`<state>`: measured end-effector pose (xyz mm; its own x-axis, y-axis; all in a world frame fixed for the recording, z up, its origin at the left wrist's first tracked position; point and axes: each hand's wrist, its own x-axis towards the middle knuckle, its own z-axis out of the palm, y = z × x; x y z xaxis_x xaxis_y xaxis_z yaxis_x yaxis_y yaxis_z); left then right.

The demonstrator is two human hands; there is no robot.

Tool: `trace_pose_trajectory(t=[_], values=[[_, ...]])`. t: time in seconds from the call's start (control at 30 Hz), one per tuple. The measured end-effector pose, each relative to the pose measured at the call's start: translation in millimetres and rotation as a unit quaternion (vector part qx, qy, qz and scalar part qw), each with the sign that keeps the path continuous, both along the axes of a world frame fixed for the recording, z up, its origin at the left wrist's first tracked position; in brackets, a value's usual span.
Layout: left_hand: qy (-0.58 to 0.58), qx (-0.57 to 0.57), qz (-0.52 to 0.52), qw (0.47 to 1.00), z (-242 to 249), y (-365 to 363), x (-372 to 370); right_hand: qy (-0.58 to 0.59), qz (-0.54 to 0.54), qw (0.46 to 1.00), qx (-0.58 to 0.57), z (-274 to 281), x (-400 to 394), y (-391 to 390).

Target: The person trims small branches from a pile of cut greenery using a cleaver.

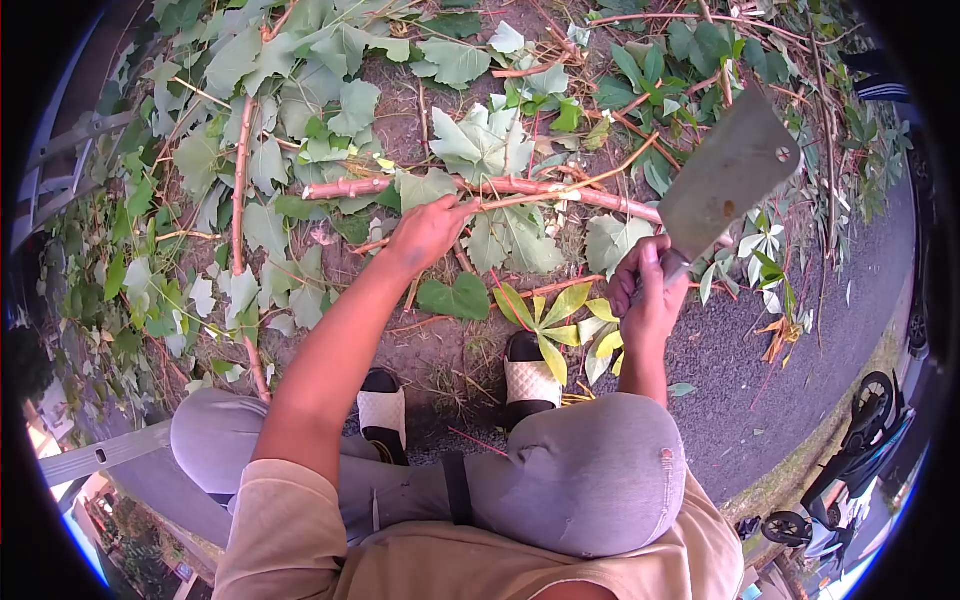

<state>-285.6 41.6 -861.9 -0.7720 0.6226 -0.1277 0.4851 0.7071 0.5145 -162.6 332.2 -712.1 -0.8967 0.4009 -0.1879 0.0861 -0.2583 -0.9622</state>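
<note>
My right hand (650, 285) is closed round the handle of a cleaver (730, 170), its broad blade raised and tilted up to the right. A brown spot marks the blade near the handle. With its fingers closed, my left hand (430, 235) grips a thin branch (560, 192) that runs up to the right. Below that branch lies a thicker reddish-brown branch (610, 200), partly covered by a leaf and the hand. Large lobed green leaves (480, 140) surround both. Yellow-green leaves (548, 318) lie between my left hand and the cleaver hand, nearer my feet.
Another long branch (240, 190) lies lengthwise on the left among leaves. My sandalled feet (532, 383) stand close to the cuttings. Grey asphalt (780, 400) stretches along the right, with a wheeled black object (850, 450) at its edge. A metal rail (110, 455) is at the left.
</note>
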Motion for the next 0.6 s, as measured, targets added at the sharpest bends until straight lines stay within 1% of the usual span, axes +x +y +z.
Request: trace_pose_trajectory(t=[0.03, 0.13, 0.2, 0.23, 0.3, 0.33, 0.37, 0.4, 0.43, 0.47, 0.5, 0.53, 0.57, 0.6], values=[[0.005, -0.004, 0.000, 1.000, 0, 2, 0, -0.026, 0.000, 1.000, 0.011, -2, -1, -2], [0.028, 0.003, 0.001, 1.000, 0, 5, 1, -0.046, -0.004, 0.999, -0.009, -1, -6, -5], [0.027, -0.010, -0.008, 1.000, 3, 5, 1, 0.020, 0.000, 1.000, 0.004, -1, -9, -4], [0.032, -0.022, -0.015, 0.999, 2, 5, 0, 0.018, -0.002, 1.000, 0.005, -4, -11, -2], [0.041, -0.026, -0.022, 0.999, 0, 4, 1, 0.059, 0.015, 0.998, 0.009, -19, -16, -3], [0.053, -0.030, -0.028, 0.998, -2, 3, 1, 0.033, 0.021, 0.996, 0.086, -41, -16, -5], [0.054, -0.029, -0.030, 0.998, -3, 2, 4, -0.014, 0.038, 0.992, 0.123, -91, -5, -2], [0.065, -0.034, -0.035, 0.997, -4, 2, 4, -0.105, 0.084, 0.974, 0.185, -146, 6, 3], [0.080, -0.040, -0.037, 0.995, -3, 1, 0, -0.340, 0.177, 0.920, 0.078, -152, 6, 10], [0.090, -0.024, -0.062, 0.994, 1, -3, -3, -0.319, 0.177, 0.925, 0.103, -160, 11, 12], [0.097, -0.025, -0.063, 0.993, 2, -6, -10, -0.302, 0.175, 0.929, 0.126, -172, 16, 13], [0.099, -0.046, -0.067, 0.992, 1, -8, -10, -0.308, 0.155, 0.937, 0.056, -151, 6, 11], [0.091, -0.065, -0.079, 0.991, -1, -9, -2, -0.322, 0.128, 0.938, -0.019, -116, 4, 2], [0.062, -0.064, -0.069, 0.994, 8, -6, -4, -0.304, 0.106, 0.946, -0.021, -101, 1, -2]])
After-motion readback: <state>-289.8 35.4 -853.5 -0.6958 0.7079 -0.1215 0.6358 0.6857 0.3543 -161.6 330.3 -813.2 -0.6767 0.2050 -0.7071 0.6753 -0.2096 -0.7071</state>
